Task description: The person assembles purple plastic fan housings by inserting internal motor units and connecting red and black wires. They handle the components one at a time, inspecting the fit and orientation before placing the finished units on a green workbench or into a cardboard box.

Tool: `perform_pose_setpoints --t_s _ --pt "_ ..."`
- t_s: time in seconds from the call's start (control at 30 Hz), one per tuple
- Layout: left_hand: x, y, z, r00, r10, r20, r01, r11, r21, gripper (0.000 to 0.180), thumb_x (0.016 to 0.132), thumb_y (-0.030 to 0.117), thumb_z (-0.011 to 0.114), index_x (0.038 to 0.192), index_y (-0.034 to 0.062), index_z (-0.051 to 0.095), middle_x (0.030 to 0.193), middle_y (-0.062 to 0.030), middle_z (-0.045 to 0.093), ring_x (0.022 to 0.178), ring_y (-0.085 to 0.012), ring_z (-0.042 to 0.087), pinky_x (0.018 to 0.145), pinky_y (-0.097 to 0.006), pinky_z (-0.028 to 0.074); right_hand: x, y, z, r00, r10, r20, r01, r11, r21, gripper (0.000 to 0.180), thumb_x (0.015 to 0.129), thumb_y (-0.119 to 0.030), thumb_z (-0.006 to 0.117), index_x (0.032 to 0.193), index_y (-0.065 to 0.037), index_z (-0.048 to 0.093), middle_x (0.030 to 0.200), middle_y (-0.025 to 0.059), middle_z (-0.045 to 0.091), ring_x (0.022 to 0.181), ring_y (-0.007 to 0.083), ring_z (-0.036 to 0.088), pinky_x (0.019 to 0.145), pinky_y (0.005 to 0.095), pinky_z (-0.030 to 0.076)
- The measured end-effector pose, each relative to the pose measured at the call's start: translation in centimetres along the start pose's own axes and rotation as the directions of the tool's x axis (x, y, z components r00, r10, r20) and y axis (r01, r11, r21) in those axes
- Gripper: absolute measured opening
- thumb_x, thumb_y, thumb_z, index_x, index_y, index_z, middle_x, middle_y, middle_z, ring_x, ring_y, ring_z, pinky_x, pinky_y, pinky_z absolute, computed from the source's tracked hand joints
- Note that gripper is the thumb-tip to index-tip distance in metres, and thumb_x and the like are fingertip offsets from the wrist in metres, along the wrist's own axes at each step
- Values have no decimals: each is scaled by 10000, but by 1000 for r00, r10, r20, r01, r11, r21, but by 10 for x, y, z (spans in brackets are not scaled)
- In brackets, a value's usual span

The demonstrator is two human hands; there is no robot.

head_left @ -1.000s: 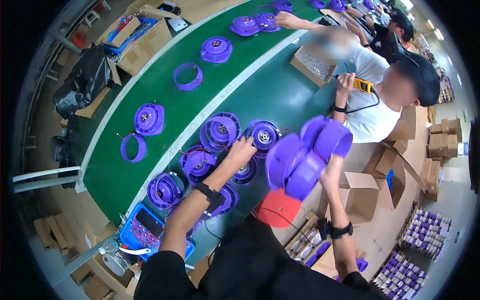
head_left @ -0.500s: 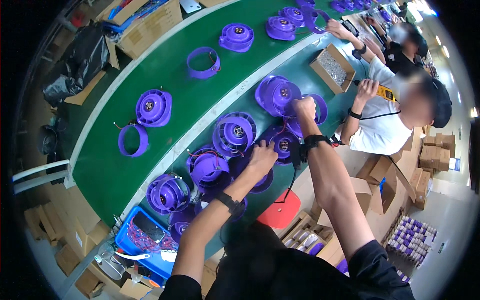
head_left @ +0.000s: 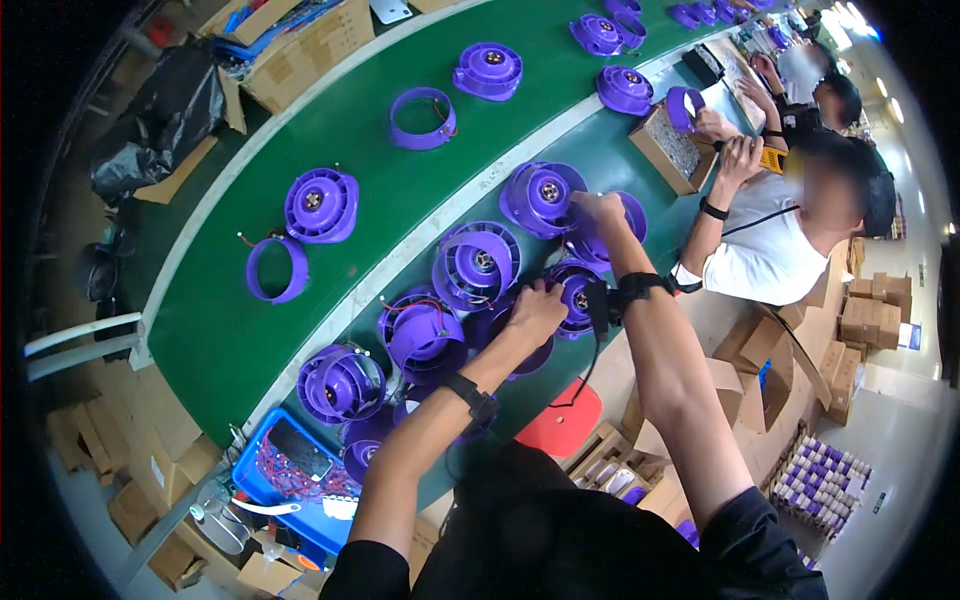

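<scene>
My right hand [head_left: 603,214] is closed at the right rim of a purple fan housing [head_left: 543,198], which rests on the green bench with its round hub facing up. Just under that hand a purple ring [head_left: 622,228] stands on its edge. To the lower left, my left hand [head_left: 540,310] has bent fingers gripping the left edge of a second purple fan housing [head_left: 578,296]; the fingertips are partly hidden. Close by on the left lies a fan housing with a ring over it [head_left: 477,265]. More ringed housings [head_left: 420,335] with red wires crowd the bench beside my left forearm.
Beyond a pale rail [head_left: 400,245], a green belt [head_left: 220,350] carries housings and loose rings. A blue bin [head_left: 262,452] of red wires stands lower left. At right, a co-worker holds a purple ring [head_left: 683,108] over a screw box [head_left: 665,160] and a yellow electric screwdriver [head_left: 772,160].
The housing at my right hand has shifted slightly left and settled lower. Belt parts have moved a little toward the far right. The co-worker's ring has come nearer, over the screw box.
</scene>
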State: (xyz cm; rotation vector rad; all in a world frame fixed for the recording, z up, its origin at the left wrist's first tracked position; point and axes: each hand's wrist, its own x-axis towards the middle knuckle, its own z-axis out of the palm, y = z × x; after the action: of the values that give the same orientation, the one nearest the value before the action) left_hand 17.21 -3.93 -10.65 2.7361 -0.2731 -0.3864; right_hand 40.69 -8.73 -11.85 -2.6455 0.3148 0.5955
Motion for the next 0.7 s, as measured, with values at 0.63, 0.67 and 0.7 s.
perform_pose_setpoints --t_s 0.63,0.67,0.7 --pt "-170 -12 -75 832 -534 -148 246 595 -765 269 824 88 653 1089 66 689 817 -116 698 750 -211 675 702 -340 531 -157 248 -67 756 -571 320 542 820 184 185 943 -87 578 1049 51 643 908 141 698 790 218 668 724 330 514" --pt "-195 -21 -80 780 -612 -130 311 560 -768 260 830 85 643 1084 60 692 768 -106 700 702 -173 667 662 -323 523 -164 285 -57 725 -558 405 492 830 263 180 950 -82 564 1047 51 638 888 132 696 773 206 663 707 337 514" --pt "-225 -44 -56 647 -695 -312 290 603 -743 272 833 63 617 1094 54 694 765 -94 703 706 -121 646 657 -309 521 -181 305 -52 688 -617 382 536 787 306 186 941 -52 531 1058 50 635 888 137 694 772 195 662 696 341 518"
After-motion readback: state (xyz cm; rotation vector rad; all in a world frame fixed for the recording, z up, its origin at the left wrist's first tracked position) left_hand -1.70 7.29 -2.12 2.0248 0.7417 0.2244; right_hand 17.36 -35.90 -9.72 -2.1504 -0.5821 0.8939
